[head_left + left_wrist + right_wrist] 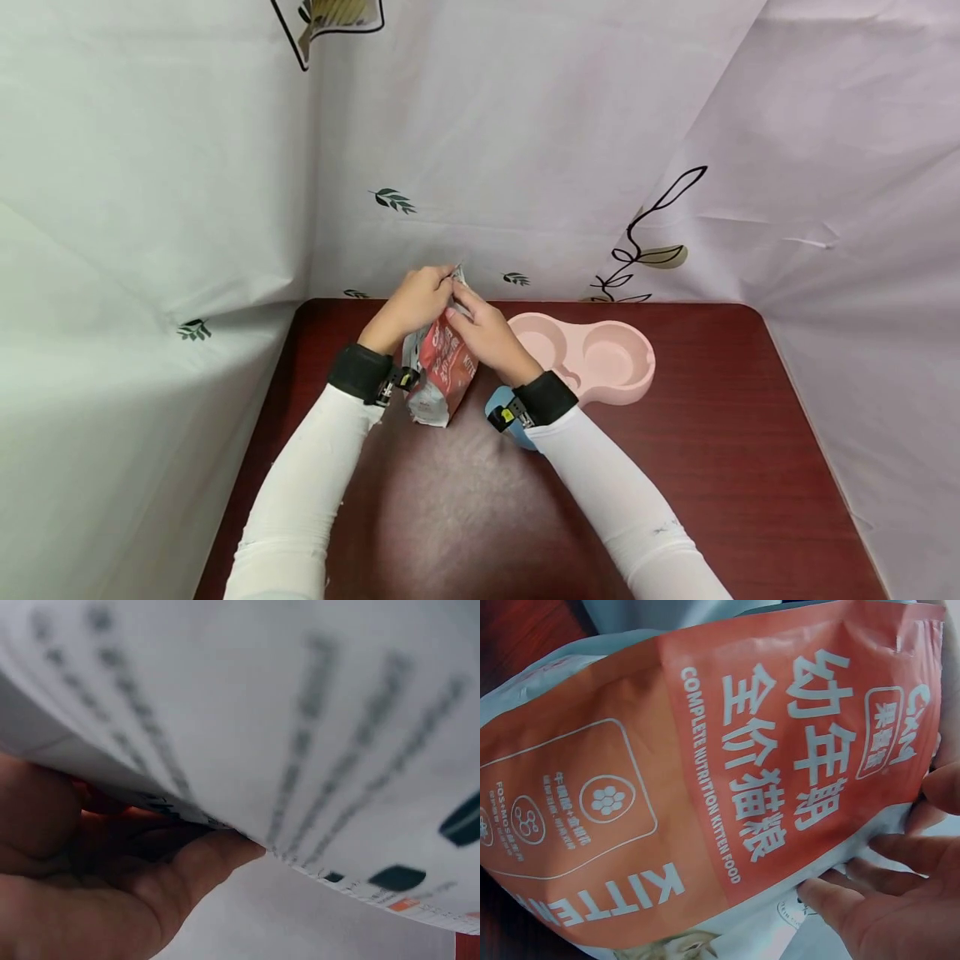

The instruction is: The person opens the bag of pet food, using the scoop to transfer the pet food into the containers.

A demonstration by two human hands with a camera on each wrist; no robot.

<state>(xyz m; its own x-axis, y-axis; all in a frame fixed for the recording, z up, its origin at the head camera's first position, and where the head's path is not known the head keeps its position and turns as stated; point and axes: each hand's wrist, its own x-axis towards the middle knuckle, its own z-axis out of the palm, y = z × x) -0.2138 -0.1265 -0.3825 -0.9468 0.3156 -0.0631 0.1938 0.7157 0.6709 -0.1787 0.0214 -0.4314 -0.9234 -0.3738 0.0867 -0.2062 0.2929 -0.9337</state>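
A red and orange kitten food bag (448,354) stands on the table, leaning a little, its silvery top edge pointing up. My left hand (418,298) pinches that top edge from the left. On the other side my right hand (486,332) grips the upper part of the bag, close to the left. In the right wrist view the printed front of the bag (757,765) fills most of the frame, with the fingers of my right hand (900,900) at its top end. The white, text-covered side of the bag (247,712) hides part of my left hand (97,892).
A pink double bowl (633,387) lies just right of the bag, partly behind my right hand. Beneath the right wrist sits a blue object (498,398), mostly covered. The dark red table (712,467) meets a white patterned cloth (525,150) at the back.
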